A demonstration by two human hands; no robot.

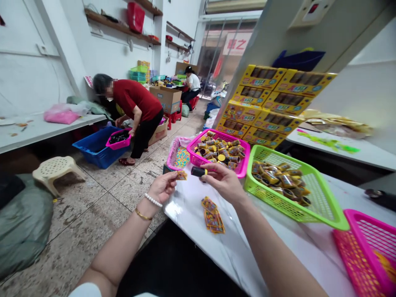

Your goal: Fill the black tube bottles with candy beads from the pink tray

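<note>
Pinched in the fingers of my left hand [163, 187] is a small orange printed card [181, 175]. My right hand [223, 180] grips a small black cylinder with a yellow band [198, 171], held level just beside the card and apart from it. Below, on the white table [192, 206], lies a loose pile of similar orange printed cards [213, 215]. Beyond my hands a pink basket [247, 163] holds many small yellow-and-black cylinders. A smaller pink basket [171, 154] with tiny coloured beads [182, 156] stands to its left.
To the right are a green basket [324, 206] of wrapped cylinders and another pink basket [349, 243]. Yellow boxes [269, 107] are stacked behind. At the left a person in red [139, 99] bends over a blue tub [93, 150]; a stool [58, 169] stands nearby.
</note>
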